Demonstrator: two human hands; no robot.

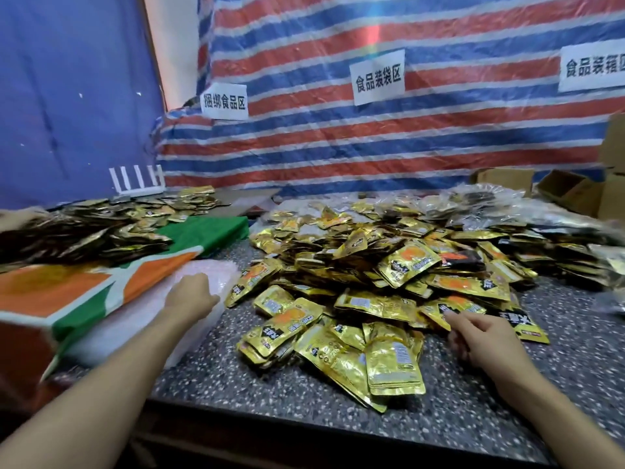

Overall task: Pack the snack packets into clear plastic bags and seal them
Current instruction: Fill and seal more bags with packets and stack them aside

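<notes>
My right hand [480, 336], fingers loosely curled and holding nothing, has its forefinger at the edge of the heap of gold foil snack packets [355, 299] on the speckled grey tabletop [439, 418]. My left hand [191, 296] rests on the translucent plastic bags [216, 269] left of the heap; I cannot tell whether its fingers grip. A red-and-blue striped tarpaulin [338, 147] hangs behind.

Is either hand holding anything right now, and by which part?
Nothing is clearly held. The left hand lies on the clear bags; whether it pinches one cannot be told. The right hand just touches a packet.
</notes>
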